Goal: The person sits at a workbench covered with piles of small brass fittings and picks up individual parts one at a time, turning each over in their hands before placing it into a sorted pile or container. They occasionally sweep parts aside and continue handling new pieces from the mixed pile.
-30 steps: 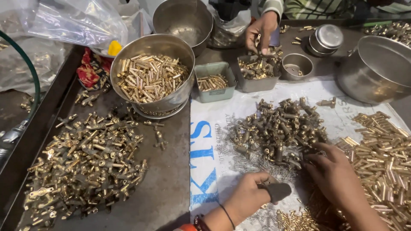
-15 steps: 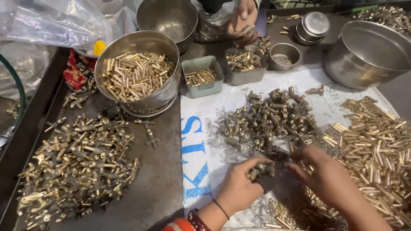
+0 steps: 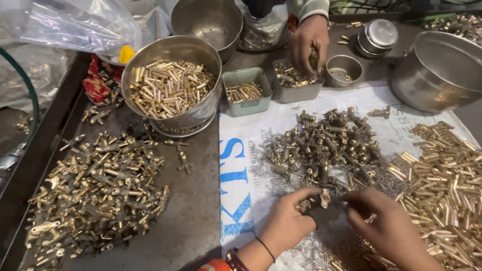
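While both hands are meeting low over the white sack, the left hand is curling its fingers round a small brass fitting, pinching it near the fingertips so the open end is facing the other hand. The right hand is closing in just beside it, fingers bent round something small and dark; what exactly it is gripping I cannot tell from here.

That fitting is sitting at the near edge of the middle heap of dull fittings, which is lying right in front of the person, so picking up the next one looks easy. Off to the right a spread of bright brass tubes is lying within reach of the right hand. Thin wire springs are scattered on the sack under the wrists.

Over on the dark tray to the left, a pile of brass pieces with cross arms is lying well apart from the loose stock. Behind it a steel bowl is holding more bright tubes, and a small green tub beside it is holding a few too.

Across the table another person's hand is dipping clenched fingers into a grey tub of parts, next to a little steel cup and a big steel pot.
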